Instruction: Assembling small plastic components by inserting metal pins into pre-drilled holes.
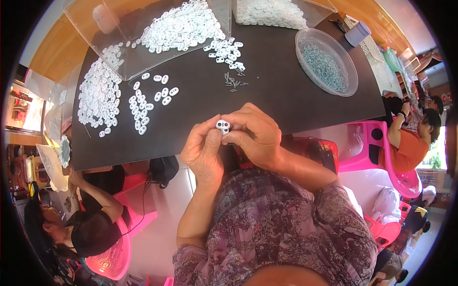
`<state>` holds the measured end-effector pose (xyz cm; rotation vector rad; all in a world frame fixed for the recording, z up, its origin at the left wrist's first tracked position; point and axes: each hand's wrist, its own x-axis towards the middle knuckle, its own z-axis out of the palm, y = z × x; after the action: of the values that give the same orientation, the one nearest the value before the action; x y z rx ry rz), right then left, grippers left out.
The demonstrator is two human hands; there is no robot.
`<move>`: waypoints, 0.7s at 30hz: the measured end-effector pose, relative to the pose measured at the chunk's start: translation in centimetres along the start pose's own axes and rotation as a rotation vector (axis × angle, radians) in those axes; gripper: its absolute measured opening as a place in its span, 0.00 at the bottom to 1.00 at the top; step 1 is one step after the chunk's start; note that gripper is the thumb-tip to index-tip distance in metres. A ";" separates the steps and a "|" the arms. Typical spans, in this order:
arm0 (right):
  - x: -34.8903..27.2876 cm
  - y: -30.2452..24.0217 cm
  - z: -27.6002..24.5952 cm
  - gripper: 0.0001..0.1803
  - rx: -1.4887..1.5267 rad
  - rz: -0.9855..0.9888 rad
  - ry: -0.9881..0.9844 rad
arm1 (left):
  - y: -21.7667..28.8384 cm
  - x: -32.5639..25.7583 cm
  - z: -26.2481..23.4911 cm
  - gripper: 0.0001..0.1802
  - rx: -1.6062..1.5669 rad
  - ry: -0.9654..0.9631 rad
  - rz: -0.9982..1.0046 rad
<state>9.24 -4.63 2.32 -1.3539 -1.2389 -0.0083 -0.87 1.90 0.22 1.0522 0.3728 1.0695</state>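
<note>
Both hands meet over the near edge of the black table (286,105). My left hand (204,150) and my right hand (255,136) pinch one small white plastic piece (223,126) with two round holes between their fingertips. Several loose white pieces (143,107) of the same kind lie on the table to the left. A small heap of grey metal springs or screws (234,82) lies just beyond the hands. More white pieces (181,28) spill from a clear plastic tray (119,66) at the back.
A clear round bowl (350,81) of small metal parts stands at the right. A second clear tray (272,12) of white pieces stands at the back. Other people sit on pink chairs at lower left (90,229) and right (410,143).
</note>
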 end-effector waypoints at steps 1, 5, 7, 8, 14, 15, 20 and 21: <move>0.0 0.0 0.0 0.17 -0.016 -0.044 -0.010 | -0.2 0.0 -0.1 0.13 0.026 0.014 0.056; -0.2 0.3 0.3 0.17 -0.033 -0.066 0.004 | -0.8 -0.4 -0.4 0.13 0.045 0.027 0.063; -0.4 0.5 0.4 0.16 -0.036 -0.083 0.005 | -0.9 -0.6 -0.4 0.13 0.082 0.058 0.055; -0.5 0.6 0.4 0.16 -0.035 -0.082 0.004 | -0.9 -0.6 -0.3 0.13 0.082 0.059 0.054; -0.3 0.1 0.5 0.16 -0.058 -0.030 -0.031 | -0.3 -0.4 -0.1 0.12 0.040 0.092 -0.005; -0.4 0.1 0.5 0.16 -0.063 -0.025 -0.028 | -0.2 -0.4 -0.1 0.11 0.042 0.092 0.001; -0.8 -0.3 0.7 0.15 -0.035 0.012 0.008 | -0.4 -0.7 -0.1 0.11 0.053 0.093 0.028; -0.8 -0.4 0.7 0.17 -0.035 0.014 -0.004 | -0.5 -0.8 -0.2 0.10 0.060 0.085 0.045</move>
<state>8.21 -4.80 1.88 -1.3933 -1.2375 -0.0173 -1.16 1.28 -0.44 1.0750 0.4542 1.1524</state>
